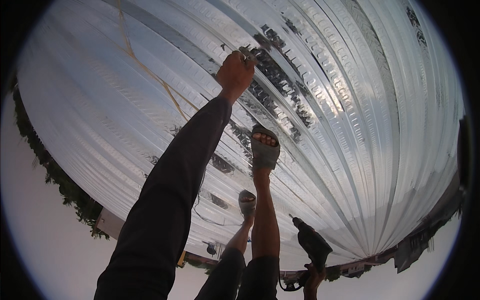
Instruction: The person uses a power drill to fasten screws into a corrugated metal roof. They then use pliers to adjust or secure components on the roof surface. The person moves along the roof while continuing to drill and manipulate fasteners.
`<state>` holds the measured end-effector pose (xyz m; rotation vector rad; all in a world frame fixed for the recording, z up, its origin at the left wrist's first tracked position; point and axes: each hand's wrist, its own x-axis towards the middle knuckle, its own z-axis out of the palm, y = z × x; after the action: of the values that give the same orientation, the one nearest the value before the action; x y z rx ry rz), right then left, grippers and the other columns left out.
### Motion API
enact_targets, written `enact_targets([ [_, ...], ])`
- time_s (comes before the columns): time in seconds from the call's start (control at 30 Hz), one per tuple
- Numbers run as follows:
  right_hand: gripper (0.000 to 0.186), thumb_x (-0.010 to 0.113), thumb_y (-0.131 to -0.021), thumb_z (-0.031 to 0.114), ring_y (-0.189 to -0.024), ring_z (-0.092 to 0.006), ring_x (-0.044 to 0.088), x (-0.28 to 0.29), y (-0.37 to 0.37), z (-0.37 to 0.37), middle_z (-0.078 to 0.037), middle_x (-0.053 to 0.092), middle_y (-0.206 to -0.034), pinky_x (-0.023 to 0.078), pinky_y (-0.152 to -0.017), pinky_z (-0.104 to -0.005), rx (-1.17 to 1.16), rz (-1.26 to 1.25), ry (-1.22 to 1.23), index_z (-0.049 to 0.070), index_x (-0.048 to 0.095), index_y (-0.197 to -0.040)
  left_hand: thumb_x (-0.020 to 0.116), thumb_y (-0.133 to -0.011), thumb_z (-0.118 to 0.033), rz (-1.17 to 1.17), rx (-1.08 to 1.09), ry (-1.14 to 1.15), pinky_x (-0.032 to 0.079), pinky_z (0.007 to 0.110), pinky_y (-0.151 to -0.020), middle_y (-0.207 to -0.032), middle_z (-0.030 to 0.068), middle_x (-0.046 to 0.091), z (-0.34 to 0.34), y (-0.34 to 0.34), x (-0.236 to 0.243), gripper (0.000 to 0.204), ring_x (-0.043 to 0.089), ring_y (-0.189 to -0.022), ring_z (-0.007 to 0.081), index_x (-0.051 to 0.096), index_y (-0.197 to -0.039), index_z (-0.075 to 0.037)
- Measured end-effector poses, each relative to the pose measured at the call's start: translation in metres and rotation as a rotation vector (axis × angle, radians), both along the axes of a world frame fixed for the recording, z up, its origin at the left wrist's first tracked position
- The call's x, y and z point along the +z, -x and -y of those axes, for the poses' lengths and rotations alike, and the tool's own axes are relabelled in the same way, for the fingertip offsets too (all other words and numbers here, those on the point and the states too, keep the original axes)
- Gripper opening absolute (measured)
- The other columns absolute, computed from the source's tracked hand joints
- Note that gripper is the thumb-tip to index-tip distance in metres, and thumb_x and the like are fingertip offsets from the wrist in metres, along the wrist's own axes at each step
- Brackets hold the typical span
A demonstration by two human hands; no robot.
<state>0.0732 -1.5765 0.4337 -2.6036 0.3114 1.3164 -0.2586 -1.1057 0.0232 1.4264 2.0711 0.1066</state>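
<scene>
My left hand (pixel 235 74), at the end of a long dark sleeve, is closed against a ridged, silvery metal sheet (pixel 350 165). A small greyish thing (pixel 248 54) pokes out of its fingers; its kind cannot be made out. At the lower right my right hand (pixel 313 280) grips the handle of a dark power drill (pixel 314 242). The drill's thin bit (pixel 291 216) points up and left, apart from the sheet. Between my hands stand my feet in grey open-toed sandals (pixel 265 150), one farther forward than the other.
Dark smudges (pixel 272 70) mark the ribs around my left hand. A yellowish cord (pixel 155 77) runs across the sheet at the upper left. A thin wire (pixel 202 212) curls beside my rear foot. Trees (pixel 65 190) and buildings line the sheet's outer edge, with pale sky beyond.
</scene>
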Motion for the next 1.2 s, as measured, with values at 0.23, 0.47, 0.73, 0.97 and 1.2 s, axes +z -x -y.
enact_targets([
  [0.23, 0.032, 0.070, -0.082, 0.013, -0.076, -0.0189, 0.066, 0.014, 0.008, -0.039, -0.008, 0.068, -0.088, 0.052, -0.072, -0.0328, 0.126, -0.032, 0.062, -0.002, 0.065, -0.110, 0.067, -0.084, -0.016, 0.222, 0.398, -0.208, 0.056, 0.041, -0.074, -0.083, 0.0187, 0.074, -0.001, 0.016, -0.010, 0.018, 0.074, -0.078, 0.0331, 0.072, -0.091, 0.000],
  [0.47, 0.027, 0.071, -0.081, 0.014, -0.072, -0.0176, 0.067, 0.006, -0.009, -0.031, -0.008, 0.068, -0.079, 0.053, -0.066, -0.0341, 0.249, 0.016, 0.041, -0.001, 0.067, -0.103, 0.064, -0.088, -0.018, 0.099, 0.234, -0.231, 0.055, 0.040, -0.072, -0.077, 0.0194, 0.074, -0.046, 0.012, -0.008, 0.025, 0.074, -0.072, 0.0304, 0.076, -0.090, 0.004],
  [0.73, 0.024, 0.069, -0.089, 0.015, -0.051, -0.0096, 0.050, 0.020, -0.014, -0.038, -0.001, 0.057, -0.066, 0.036, -0.042, -0.0255, 0.239, 0.030, 0.146, 0.002, 0.064, -0.109, 0.069, -0.086, -0.021, 0.203, 0.031, 0.115, 0.050, 0.043, -0.096, -0.111, 0.0203, 0.073, -0.038, 0.057, -0.029, 0.026, 0.068, -0.107, 0.0359, 0.078, -0.102, -0.004],
  [0.97, 0.033, 0.068, -0.092, 0.019, -0.060, -0.0160, 0.057, 0.018, -0.016, -0.052, -0.009, 0.064, -0.078, 0.046, -0.052, -0.0340, 0.202, -0.061, 0.114, -0.001, 0.064, -0.118, 0.066, -0.086, -0.012, 0.196, 0.038, -0.060, 0.056, 0.046, -0.088, -0.100, 0.0203, 0.074, -0.024, 0.062, 0.030, 0.023, 0.071, -0.096, 0.0388, 0.078, -0.105, -0.006],
  [1.2, 0.034, 0.062, -0.094, 0.016, -0.079, -0.0263, 0.063, 0.050, -0.024, 0.054, -0.019, 0.069, -0.091, 0.051, -0.071, -0.0418, 0.831, -0.048, -0.033, 0.003, 0.067, -0.125, 0.070, -0.078, -0.013, 0.291, -0.028, 0.087, 0.059, 0.042, -0.076, -0.085, 0.0179, 0.074, 0.216, 0.066, 0.162, 0.022, 0.073, -0.079, 0.0349, 0.077, -0.097, -0.004],
])
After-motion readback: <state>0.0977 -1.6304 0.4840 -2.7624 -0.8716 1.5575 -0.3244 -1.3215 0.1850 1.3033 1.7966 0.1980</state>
